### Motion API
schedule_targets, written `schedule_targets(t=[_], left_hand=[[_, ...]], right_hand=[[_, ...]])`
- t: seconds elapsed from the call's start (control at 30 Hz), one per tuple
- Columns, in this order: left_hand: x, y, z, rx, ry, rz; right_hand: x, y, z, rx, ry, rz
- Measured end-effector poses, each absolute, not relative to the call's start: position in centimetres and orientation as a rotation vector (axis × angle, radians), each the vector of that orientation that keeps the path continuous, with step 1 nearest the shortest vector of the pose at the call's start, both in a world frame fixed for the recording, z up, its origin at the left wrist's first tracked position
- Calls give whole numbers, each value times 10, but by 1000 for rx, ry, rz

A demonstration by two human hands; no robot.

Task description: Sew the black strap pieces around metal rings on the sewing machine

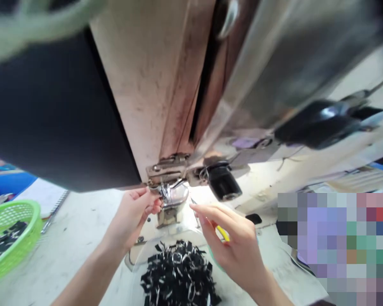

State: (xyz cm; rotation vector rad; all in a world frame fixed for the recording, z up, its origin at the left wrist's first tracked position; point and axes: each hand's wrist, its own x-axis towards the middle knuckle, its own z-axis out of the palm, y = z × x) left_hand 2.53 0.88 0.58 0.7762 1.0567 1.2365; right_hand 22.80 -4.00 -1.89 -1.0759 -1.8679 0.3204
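Note:
My left hand (132, 214) is closed at the sewing machine's needle area (169, 185), thumb and fingers pinched beside the metal presser foot. Whatever lies between those fingertips is too small to make out. To the right of the foot, my right hand (231, 244) pinches a thin pointed metal tool (193, 201), mostly hidden by the fingers. Something yellow (222, 233) shows behind that hand; I cannot tell whether it belongs to the tool. Below and between the hands sits a pile of short black fabric pieces with metal rings (180, 272), in a clear container.
The machine head (150, 85) hangs close overhead, with a black part (224, 182) jutting down on the right. A green plastic basket (35, 221) with black pieces stands at left, beside a spiral notebook (44, 197). The white table (79, 229) spreads below; the right side is pixelated.

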Motion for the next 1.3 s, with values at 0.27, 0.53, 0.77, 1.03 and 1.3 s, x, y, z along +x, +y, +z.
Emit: schedule_targets(t=[0.27, 0.53, 0.77, 1.03, 1.3], left_hand=[[20, 13, 0, 846, 968, 1241], [9, -21, -6, 929, 1113, 1252], [8, -74, -35, 1493, 1314, 686], [21, -78, -42, 1690, 1354, 712], [25, -86, -47, 1186, 1171, 950]], right_hand=[[223, -59, -45, -1311, -2213, 660], [199, -53, -58, -1487, -2510, 613], [194, -57, -65, -1495, -2342, 708], [199, -64, -61, -1415, -2084, 902], [202, -80, -50, -1072, -1554, 1238]])
